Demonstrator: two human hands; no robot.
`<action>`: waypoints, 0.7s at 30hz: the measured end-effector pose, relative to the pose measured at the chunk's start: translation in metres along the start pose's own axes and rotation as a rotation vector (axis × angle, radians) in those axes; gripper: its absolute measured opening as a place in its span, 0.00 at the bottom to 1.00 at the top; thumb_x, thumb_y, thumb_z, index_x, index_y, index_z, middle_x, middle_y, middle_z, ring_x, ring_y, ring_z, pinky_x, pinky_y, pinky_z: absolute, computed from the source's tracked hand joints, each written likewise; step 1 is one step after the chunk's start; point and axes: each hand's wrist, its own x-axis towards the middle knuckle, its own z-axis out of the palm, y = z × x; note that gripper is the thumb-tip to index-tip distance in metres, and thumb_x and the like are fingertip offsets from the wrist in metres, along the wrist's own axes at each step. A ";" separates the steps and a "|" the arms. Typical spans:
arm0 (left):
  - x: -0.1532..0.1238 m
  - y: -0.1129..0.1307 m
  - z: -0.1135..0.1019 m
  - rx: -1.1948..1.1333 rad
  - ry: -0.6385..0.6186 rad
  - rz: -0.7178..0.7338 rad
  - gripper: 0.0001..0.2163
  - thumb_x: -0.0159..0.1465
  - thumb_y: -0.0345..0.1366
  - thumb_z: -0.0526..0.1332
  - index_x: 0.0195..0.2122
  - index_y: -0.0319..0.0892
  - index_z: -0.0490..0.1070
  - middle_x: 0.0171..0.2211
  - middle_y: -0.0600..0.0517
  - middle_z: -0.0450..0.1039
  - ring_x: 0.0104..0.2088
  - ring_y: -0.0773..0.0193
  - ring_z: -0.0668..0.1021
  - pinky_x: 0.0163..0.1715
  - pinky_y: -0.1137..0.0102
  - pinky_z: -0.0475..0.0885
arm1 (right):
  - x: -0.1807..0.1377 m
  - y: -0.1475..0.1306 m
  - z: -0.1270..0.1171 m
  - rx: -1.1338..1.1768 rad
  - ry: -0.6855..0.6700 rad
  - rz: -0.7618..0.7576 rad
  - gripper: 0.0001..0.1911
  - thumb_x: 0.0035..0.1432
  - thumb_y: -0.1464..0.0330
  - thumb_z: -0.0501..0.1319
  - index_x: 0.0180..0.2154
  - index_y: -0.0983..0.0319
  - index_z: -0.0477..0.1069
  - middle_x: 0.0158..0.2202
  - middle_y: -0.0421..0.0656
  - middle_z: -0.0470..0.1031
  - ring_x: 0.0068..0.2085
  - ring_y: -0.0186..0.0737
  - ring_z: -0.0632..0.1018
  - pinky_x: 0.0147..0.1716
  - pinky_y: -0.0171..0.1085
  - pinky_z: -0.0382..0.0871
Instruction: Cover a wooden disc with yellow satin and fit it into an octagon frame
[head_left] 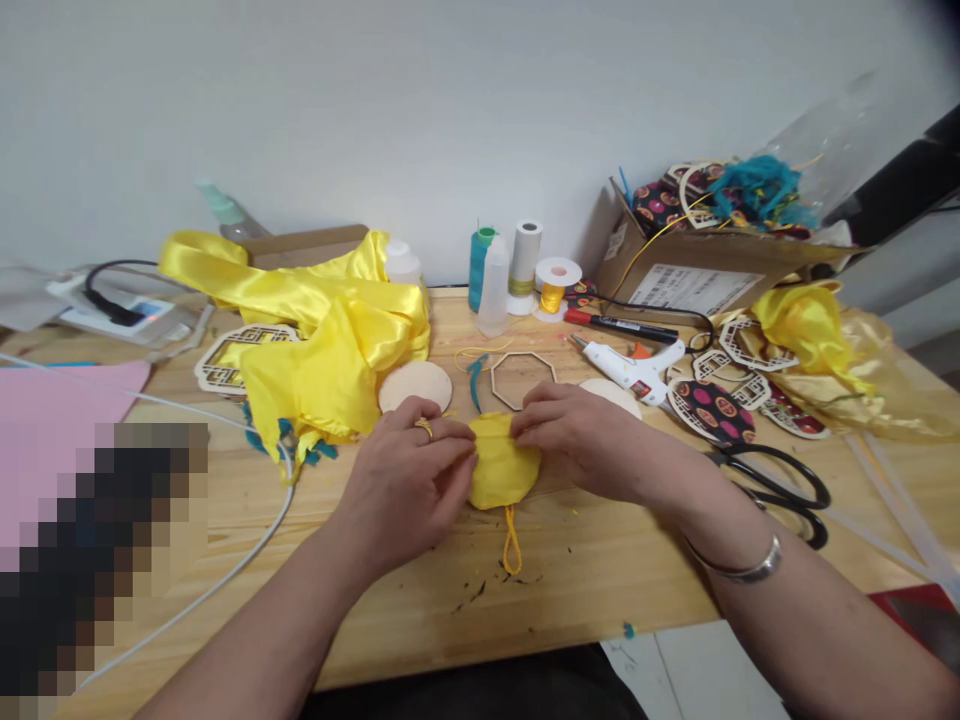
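A round disc covered in yellow fabric point(505, 462) lies on the wooden table, with an orange cord loop point(511, 545) sticking out at its near edge. My left hand point(411, 470) grips its left edge, fingers bent and thumb pressed along the side. At the upper right edge, my right hand point(577, 435) pinches the fabric with its fingertips. Just beyond the disc are a strip of teal fabric point(475, 382) and a thin octagonal wooden frame point(523, 378). Plain wooden discs lie behind each hand, the left one point(417, 389) showing more fully.
Yellow satin cloth point(337, 340) is heaped at left. A white glue gun point(634, 368), black-handled scissors point(780, 480) and a patterned disc point(711, 410) lie at right. Bottles and thread spools point(525, 262) stand by the wall, near a cardboard box point(690, 275). A white cable point(262, 540) crosses the left side.
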 end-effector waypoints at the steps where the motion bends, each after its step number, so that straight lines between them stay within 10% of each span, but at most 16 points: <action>1: 0.000 -0.001 -0.001 0.013 0.021 -0.018 0.05 0.57 0.29 0.61 0.30 0.43 0.76 0.32 0.53 0.80 0.38 0.55 0.72 0.40 0.58 0.71 | 0.000 0.000 -0.001 0.006 0.015 0.000 0.18 0.49 0.86 0.54 0.34 0.64 0.76 0.38 0.45 0.78 0.43 0.42 0.69 0.41 0.40 0.67; 7: 0.000 -0.004 -0.002 0.142 0.316 -0.176 0.04 0.59 0.29 0.60 0.30 0.41 0.74 0.29 0.48 0.79 0.33 0.56 0.74 0.39 0.58 0.71 | 0.000 0.000 0.001 0.019 0.153 0.000 0.20 0.48 0.87 0.52 0.35 0.64 0.76 0.38 0.45 0.78 0.43 0.42 0.69 0.42 0.41 0.69; 13: 0.001 0.000 0.002 -0.006 0.095 0.027 0.04 0.59 0.31 0.62 0.34 0.43 0.75 0.36 0.51 0.81 0.38 0.57 0.73 0.43 0.58 0.71 | 0.002 0.001 0.013 -0.037 0.072 -0.066 0.21 0.46 0.86 0.53 0.39 0.64 0.75 0.44 0.44 0.77 0.48 0.44 0.67 0.49 0.43 0.66; 21: -0.002 -0.008 0.003 0.066 -0.034 -0.053 0.05 0.60 0.37 0.61 0.30 0.45 0.76 0.35 0.52 0.80 0.39 0.55 0.72 0.40 0.58 0.71 | 0.002 0.003 0.014 -0.021 0.047 -0.044 0.21 0.46 0.86 0.52 0.38 0.65 0.75 0.43 0.44 0.77 0.48 0.43 0.67 0.49 0.42 0.65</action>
